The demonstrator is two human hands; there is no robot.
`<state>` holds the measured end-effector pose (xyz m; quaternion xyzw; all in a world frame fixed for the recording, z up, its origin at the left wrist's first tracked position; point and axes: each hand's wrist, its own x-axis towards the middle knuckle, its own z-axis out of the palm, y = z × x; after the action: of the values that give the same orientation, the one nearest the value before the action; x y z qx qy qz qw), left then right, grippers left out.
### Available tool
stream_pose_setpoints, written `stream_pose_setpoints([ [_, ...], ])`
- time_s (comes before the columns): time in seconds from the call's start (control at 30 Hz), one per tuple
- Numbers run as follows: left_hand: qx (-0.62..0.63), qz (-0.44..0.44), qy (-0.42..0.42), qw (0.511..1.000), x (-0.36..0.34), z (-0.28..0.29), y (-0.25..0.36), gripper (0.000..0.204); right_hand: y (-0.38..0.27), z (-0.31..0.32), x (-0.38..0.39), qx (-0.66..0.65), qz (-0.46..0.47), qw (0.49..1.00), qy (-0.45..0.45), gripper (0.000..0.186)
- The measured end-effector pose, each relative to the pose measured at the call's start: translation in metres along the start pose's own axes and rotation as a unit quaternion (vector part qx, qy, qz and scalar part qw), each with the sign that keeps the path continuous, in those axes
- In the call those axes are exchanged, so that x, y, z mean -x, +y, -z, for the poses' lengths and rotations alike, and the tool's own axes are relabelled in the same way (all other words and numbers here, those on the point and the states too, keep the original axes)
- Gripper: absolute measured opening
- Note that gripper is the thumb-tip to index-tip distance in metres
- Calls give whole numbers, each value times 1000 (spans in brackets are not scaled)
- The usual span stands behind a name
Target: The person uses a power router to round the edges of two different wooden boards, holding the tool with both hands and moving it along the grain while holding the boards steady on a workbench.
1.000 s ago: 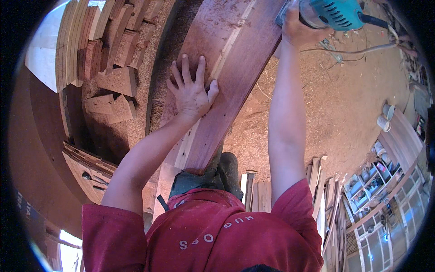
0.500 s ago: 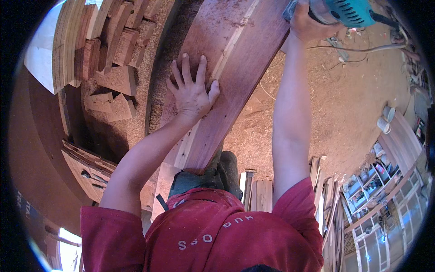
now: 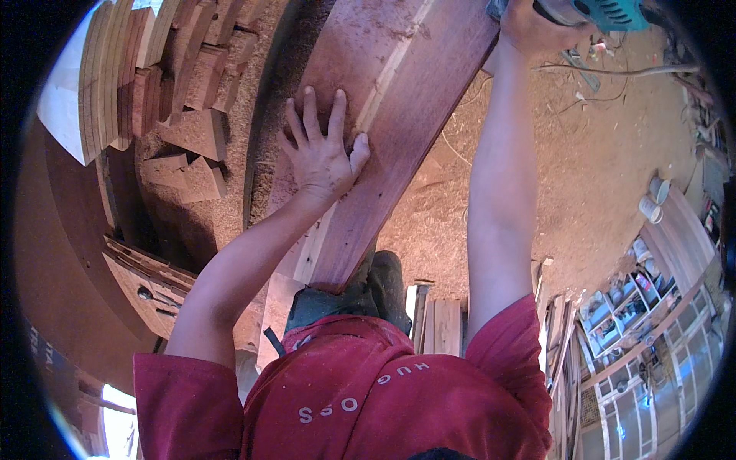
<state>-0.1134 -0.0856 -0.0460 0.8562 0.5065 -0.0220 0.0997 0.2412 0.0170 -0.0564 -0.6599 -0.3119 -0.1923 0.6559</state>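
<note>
My left hand (image 3: 322, 162) lies flat on a long reddish-brown wooden board (image 3: 425, 103), fingers spread and thumb apart. A pale strip runs lengthwise along the board, beside the thumb. At the top right, my right hand (image 3: 537, 29) is wrapped round a teal corded power tool (image 3: 616, 13) at the board's far right edge. Much of the tool is cut off by the picture's upper rim, so its exact kind and underside cannot be made out. Brown dust and fine shavings lie on the board's far part.
Stacked wooden pieces (image 3: 146, 100) and loose offcuts (image 3: 203, 138) lie on the dusty surface at left. Sawdust covers the floor (image 3: 567, 176), where a cord (image 3: 613, 72) trails. White buckets (image 3: 651, 208), a shelf box (image 3: 625, 307) and upright timber strips (image 3: 443, 326) stand to the right and near me.
My right hand and the power tool have shifted slightly right and farther toward the upper rim. My left hand stays flat in about the same place on the board.
</note>
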Motion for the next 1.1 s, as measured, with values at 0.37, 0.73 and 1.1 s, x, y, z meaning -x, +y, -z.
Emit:
stream_pose_setpoints([
  [0.37, 4, -12, 14, 1000, -5, 1, 5, 81, 24, -14, -35, 168, -29, 985, 31, 94],
  [0.73, 127, -165, 264, 942, -139, 32, 54, 39, -1, 230, 44, -48, -495, 847, 185, 44],
  [1.1, -80, -288, -57, 953, -294, 50, 182, 61, -144, 465, 221, 110, -593, 654, 456, 39],
])
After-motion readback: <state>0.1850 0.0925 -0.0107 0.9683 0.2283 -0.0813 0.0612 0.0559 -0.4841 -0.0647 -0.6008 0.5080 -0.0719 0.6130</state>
